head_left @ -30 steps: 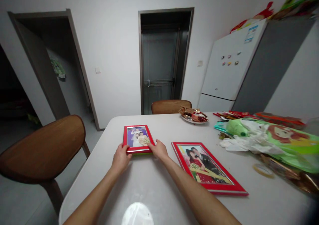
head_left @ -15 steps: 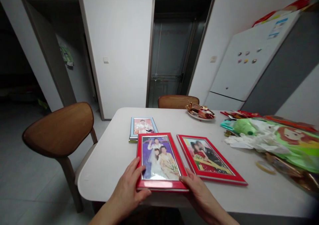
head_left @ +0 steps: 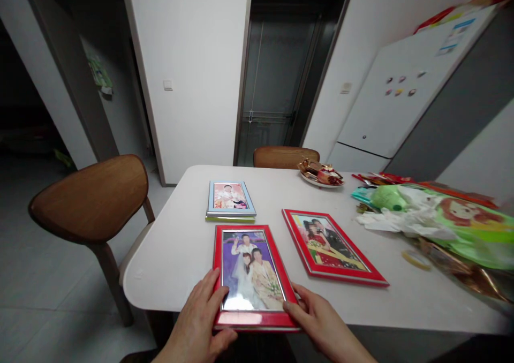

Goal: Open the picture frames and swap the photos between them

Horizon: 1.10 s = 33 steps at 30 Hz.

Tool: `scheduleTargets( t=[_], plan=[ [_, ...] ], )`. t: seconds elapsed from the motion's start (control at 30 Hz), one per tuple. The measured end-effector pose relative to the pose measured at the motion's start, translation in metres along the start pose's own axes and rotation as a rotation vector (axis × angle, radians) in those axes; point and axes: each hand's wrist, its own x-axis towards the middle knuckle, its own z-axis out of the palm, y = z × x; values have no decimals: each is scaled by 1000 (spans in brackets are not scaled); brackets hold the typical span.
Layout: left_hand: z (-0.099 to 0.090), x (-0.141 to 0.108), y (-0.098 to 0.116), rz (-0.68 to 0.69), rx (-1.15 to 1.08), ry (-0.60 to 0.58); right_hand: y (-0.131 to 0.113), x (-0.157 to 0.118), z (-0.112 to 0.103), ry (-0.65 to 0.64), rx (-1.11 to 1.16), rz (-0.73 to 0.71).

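Note:
A red picture frame showing three people in wedding clothes is at the table's near edge. My left hand grips its left side, and my right hand grips its lower right side. Behind it lies a light blue frame on top of a yellow-green-edged one. Another red frame, with a couple's photo, lies flat to the right, apart from the held one.
On the white table are a plate of wrapped items at the back, and green and white bags with a tape roll at the right. Wooden chairs stand left and behind.
The held red frame has moved nearer to me and lower, together with both hands, and now shows a gap from the blue frame. The camera view has tilted slightly down.

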Motion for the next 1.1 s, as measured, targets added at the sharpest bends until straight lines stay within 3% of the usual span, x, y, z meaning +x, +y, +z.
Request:
scheduleTargets(
  t=[0.1, 0.2, 0.3, 0.4, 0.5, 0.6, 0.73, 0.9, 1.0, 1.1],
  plan=[
    [-1, 2, 4, -11, 34, -30, 12, 1, -6, 73, -267, -16],
    [0, 10, 14, -46, 70, -95, 18, -1, -5, 114, -323, 3],
    [5, 19, 25, -60, 94, -159, 14, -4, 0, 107, -97, 89],
    [13, 21, 31, -64, 89, -136, 0, -10, 3, 34, 298, 165],
    [22, 17, 34, -19, 0, -45, -21, -17, 4, -5, 603, 61],
    [21, 13, 41, 20, -188, 62, -44, -22, 11, 0, 683, -107],
    [-1, 15, 54, -57, -482, 167, -68, -19, 30, 27, 362, -405],
    [-36, 17, 52, -321, -637, 334, -72, -6, 51, 57, -53, -674],
    [-38, 12, 36, -388, -765, 290, -56, 3, 57, 84, -248, -730],
    [-26, 3, 18, -423, -840, 232, -36, 9, 60, 75, -436, -719]
  ],
)
